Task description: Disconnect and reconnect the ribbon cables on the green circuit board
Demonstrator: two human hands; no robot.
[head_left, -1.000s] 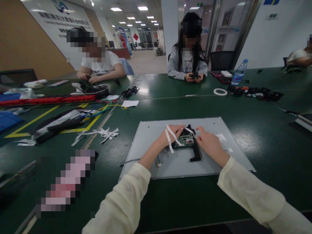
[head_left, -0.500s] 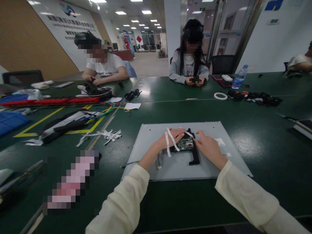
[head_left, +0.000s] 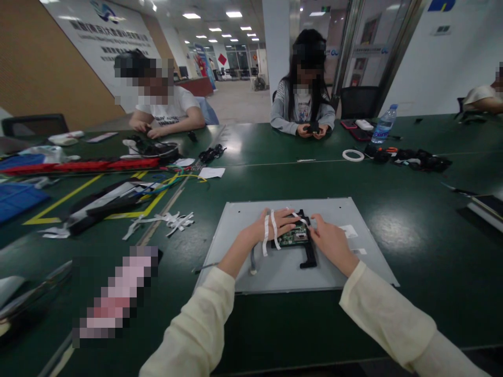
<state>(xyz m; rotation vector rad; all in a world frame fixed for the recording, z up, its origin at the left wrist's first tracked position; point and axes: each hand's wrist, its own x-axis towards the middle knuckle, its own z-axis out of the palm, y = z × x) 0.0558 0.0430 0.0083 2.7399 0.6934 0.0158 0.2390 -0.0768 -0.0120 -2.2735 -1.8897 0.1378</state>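
Since the green table (head_left: 259,180) backs it fully, the grey panel (head_left: 330,275) lies flat, its near edge well back from the table's. Black bracket (head_left: 309,255) and circuit board (head_left: 288,239) sit mid-panel, margin on every side to shift hands. Hands apart: left hand (head_left: 271,225) spread over the board, probably steadying it, two white tape strips (head_left: 274,230) across its back; right hand (head_left: 330,236) at bracket's right edge by another strip (head_left: 302,220), can't tell if pinched.
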